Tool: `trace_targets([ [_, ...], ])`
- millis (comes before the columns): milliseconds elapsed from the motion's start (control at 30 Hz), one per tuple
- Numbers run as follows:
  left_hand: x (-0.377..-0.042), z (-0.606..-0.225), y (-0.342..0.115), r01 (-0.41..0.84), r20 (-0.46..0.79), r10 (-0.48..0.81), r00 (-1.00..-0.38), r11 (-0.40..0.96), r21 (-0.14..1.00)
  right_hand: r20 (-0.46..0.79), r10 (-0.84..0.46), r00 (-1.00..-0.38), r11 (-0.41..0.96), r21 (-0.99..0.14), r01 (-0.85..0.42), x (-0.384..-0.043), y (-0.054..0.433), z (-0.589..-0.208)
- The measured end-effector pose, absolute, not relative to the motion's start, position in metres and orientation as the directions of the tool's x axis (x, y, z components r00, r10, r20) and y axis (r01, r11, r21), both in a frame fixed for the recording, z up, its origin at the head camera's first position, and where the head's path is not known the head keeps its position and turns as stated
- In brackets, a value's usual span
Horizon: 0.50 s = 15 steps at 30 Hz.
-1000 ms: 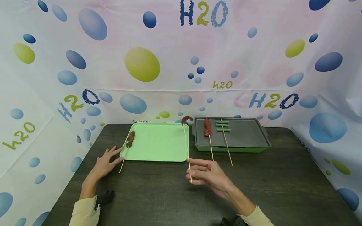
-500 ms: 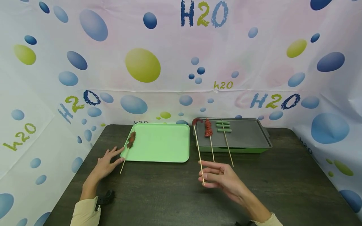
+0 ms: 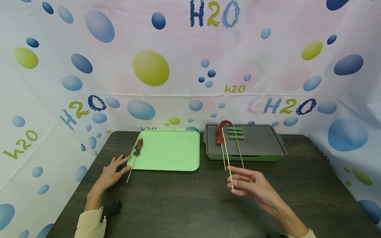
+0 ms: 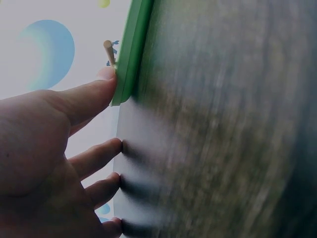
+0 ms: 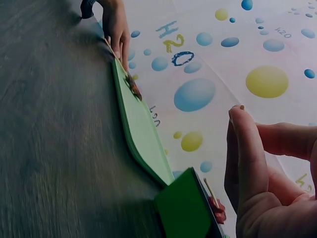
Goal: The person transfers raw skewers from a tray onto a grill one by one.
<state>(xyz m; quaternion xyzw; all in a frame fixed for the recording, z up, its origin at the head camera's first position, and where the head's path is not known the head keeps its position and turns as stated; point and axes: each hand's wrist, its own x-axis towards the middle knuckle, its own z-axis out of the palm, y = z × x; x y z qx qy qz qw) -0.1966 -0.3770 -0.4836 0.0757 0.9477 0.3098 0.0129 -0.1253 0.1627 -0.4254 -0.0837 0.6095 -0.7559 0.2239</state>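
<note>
My right hand [image 3: 254, 185] pinches the lower end of a wooden skewer [image 3: 226, 152] between thumb and fingers. At its top is a curled dark-red piece, held up in front of the grill plate [image 3: 262, 142]. Behind it on the plate lie a skewer of red meat chunks [image 3: 219, 138], partly covered by the held one, and a skewer of green pieces [image 3: 235, 137]. My left hand [image 3: 110, 173] has spread, fairly straight fingers at the left edge of the light green tray [image 3: 169, 150]. In the left wrist view the thumb [image 4: 89, 96] touches the tray's corner.
A skewer of brown meat [image 3: 138, 147] lies along the tray's left side, its stick jutting over the front edge near my left hand. The grill's green base [image 3: 247, 158] stands right of the tray on a dark wooden table [image 3: 178, 205]. A patterned cloth [image 3: 178, 59] hangs behind.
My right hand has carried the curled-piece skewer rightward, from the tray's right edge to in front of the grill's left part. The left hand has stayed at the tray.
</note>
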Motion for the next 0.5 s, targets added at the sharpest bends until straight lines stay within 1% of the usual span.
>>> trace_targets([
  [500, -0.197, -0.484, -0.377, 0.128, 0.02, 0.143, -0.99, 0.802, 0.583, -0.158, -0.421, -0.893, -0.106, -0.969, 0.221, -0.128, 0.206, -0.43],
])
